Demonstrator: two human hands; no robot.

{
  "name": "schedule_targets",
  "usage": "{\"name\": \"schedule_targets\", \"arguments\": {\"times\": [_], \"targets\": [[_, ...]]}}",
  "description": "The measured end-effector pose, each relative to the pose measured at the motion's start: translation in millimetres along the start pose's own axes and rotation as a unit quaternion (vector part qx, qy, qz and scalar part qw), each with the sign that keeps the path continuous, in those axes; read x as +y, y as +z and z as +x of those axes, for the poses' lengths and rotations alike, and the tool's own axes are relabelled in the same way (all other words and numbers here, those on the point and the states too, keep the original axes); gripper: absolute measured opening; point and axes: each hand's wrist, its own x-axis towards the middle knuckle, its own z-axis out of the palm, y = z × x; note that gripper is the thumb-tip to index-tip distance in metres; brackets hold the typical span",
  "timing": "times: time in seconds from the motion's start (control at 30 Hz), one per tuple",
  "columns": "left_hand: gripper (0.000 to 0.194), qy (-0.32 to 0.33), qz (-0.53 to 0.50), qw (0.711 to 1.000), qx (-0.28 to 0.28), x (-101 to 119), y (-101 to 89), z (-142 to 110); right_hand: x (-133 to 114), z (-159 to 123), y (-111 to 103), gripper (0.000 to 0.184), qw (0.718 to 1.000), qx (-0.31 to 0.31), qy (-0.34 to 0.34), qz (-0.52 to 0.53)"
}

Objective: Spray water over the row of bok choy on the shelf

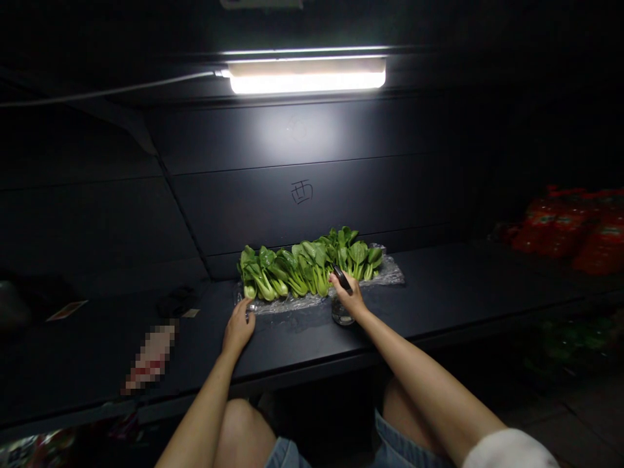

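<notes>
The right grip (348, 292) is narrow. Its fingers wrap around the black top of a small spray bottle (342, 312), and the see-through body of the bottle stands below the hand on the counter (439, 292). The left grip (238, 328) is curled a little, with its fingertips (247, 311) at the near edge of a sheet of plastic wrap (385, 273). You cannot tell if it holds the plastic or only sits beside it.

Between the 2 hands and just past them lies 1 long row of green bok choy (307, 270). The bok choy sits on the plastic wrap, on top of the dark counter. The leaves point up and to the right, and the pale stems point down and to the left. The right hand is touching or almost touching the front of the row.

Behind the row is a dark wall (292, 136) with a hand-drawn mark (302, 192) on it, the sign 西. A bright lamp (307, 81) shines down from above. Far to the right are red bags (550, 227). On the left side of the counter are a small card (65, 311) and a blurred packet (149, 357). Down below are the person's bare knees (244, 435), blue jean shorts (287, 455), and a white sleeve (509, 452) on the right arm.
</notes>
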Motion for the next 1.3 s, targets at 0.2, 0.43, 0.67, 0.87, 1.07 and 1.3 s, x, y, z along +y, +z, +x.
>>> {"name": "schedule_targets", "arguments": {"times": [0.2, 0.43, 0.67, 0.87, 1.07, 1.3], "targets": [[0.043, -0.001, -0.002, 1.000, 0.006, -3, 1.7, -1, 2, 3, -5, 0.040, 1.000, -0.004, 0.005, -0.003], [0.044, -0.009, 0.007, 1.000, 0.002, -2, 1.8, -3, 6, 2, -5, 0.043, 1.000, 0.000, 0.002, -0.004], [0.044, -0.016, 0.007, 1.000, 0.001, 0, 0.4, -3, 10, 6, -7, 0.041, 1.000, 0.007, 0.011, -0.002], [0.044, -0.015, 0.007, 1.000, 0.000, -2, 1.2, -3, 11, 6, -9, 0.041, 1.000, 0.004, 0.018, -0.003], [0.044, -0.011, 0.013, 1.000, -0.001, -4, 2.1, -3, 12, 8, -17, 0.046, 0.999, 0.023, 0.019, -0.035], [0.045, -0.009, 0.033, 0.999, -0.010, -4, 2.5, -4, 16, 11, -22, 0.045, 0.999, 0.026, 0.025, -0.022]]}}
